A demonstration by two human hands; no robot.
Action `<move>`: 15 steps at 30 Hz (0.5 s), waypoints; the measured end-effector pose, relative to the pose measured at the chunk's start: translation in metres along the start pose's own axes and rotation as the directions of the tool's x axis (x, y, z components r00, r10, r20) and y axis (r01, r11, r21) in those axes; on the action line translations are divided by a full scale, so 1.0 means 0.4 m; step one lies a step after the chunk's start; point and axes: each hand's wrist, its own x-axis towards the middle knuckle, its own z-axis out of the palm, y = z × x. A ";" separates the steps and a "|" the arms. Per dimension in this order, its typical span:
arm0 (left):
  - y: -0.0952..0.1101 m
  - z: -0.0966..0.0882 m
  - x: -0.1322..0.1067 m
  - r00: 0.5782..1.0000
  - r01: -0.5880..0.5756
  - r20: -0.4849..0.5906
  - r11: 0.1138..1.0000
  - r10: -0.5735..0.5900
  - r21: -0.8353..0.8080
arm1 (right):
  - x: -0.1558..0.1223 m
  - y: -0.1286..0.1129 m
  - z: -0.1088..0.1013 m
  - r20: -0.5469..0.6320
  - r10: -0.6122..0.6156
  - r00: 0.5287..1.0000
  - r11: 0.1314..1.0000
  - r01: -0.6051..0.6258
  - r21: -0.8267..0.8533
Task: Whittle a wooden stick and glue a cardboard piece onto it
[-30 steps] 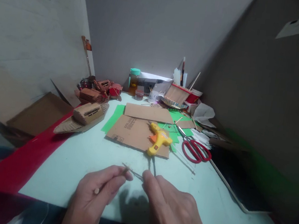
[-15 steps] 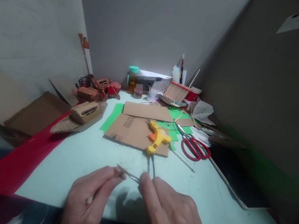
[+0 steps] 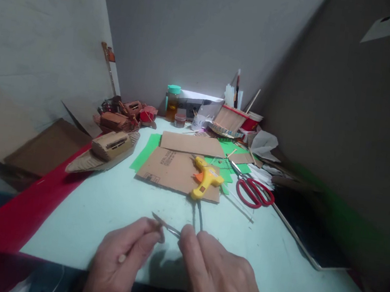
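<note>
My left hand (image 3: 120, 260) is closed around a thin wooden stick (image 3: 122, 258); its pale round end shows between the palm and thumb. At the fingertips a small dark brownish bit shows, too blurred to name. My right hand (image 3: 218, 272) grips a craft knife (image 3: 169, 228), its pointed metal blade aimed left across the left fingertips. Whether blade and stick touch I cannot tell. Beyond the hands, a yellow glue gun (image 3: 208, 181) lies on a cardboard sheet (image 3: 166, 173), its cord running toward my right hand.
Red-handled scissors (image 3: 255, 192) lie to the right, near a dark flat panel (image 3: 305, 230). A cardboard boat model (image 3: 105, 151) stands at the left. Green sheets (image 3: 144, 151) lie under the cardboard. Along the back are a jar with a teal lid (image 3: 172, 103) and a reddish model (image 3: 116, 121).
My left hand has shifted slightly right and turned a little, so the stick's end shows rounder. The knife has moved only slightly.
</note>
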 end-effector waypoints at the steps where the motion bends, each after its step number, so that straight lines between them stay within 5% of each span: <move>1: 0.004 0.002 -0.001 1.000 0.000 0.004 1.000 0.000 0.011 | 0.006 -0.002 -0.001 -0.003 0.008 1.000 1.000 -0.008 -0.007; 6: -0.004 -0.012 0.010 0.969 0.244 0.096 0.934 -0.227 -0.260 | 0.006 0.003 0.012 0.000 -0.008 1.000 1.000 0.008 -0.008; 10: 0.012 -0.026 0.021 0.976 0.217 0.100 0.894 -0.193 -0.393 | -0.029 0.025 0.024 0.065 0.034 0.997 0.998 -0.030 -0.059; 15: 0.025 -0.030 0.018 0.962 0.264 0.167 0.895 -0.216 -0.359 | -0.038 0.031 0.016 -0.067 0.033 0.997 0.999 -0.032 0.015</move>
